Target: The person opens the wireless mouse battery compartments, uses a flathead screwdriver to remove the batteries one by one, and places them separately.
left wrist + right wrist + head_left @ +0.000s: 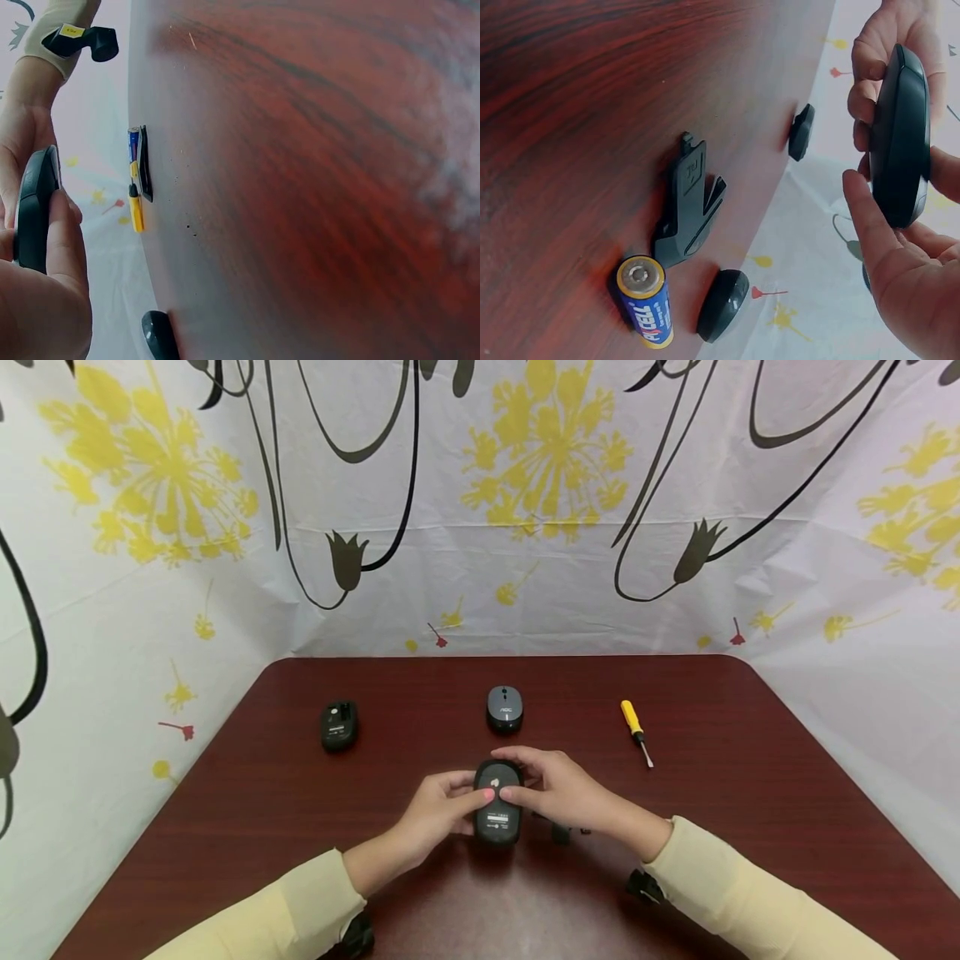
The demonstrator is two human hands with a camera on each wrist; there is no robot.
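Note:
Both hands hold a dark computer mouse (pixel 497 814) above the table, its labelled underside turned up toward the head camera. My left hand (pixel 441 806) grips its left edge, thumb on the underside. My right hand (pixel 562 789) grips the upper right edge, its thumb also on the underside. Below the right hand, a black battery cover (pixel 688 199) lies on the table beside a blue and gold battery (pixel 649 307). The right arm mostly hides these two from the head view.
A grey-topped mouse (pixel 505 708) sits behind the hands on the brown table (pixel 420 693). To the left lies a black mouse (pixel 339 725), underside up. On the right is a yellow-handled screwdriver (pixel 634 727). Patterned white cloth (pixel 465 552) surrounds the table's back and sides.

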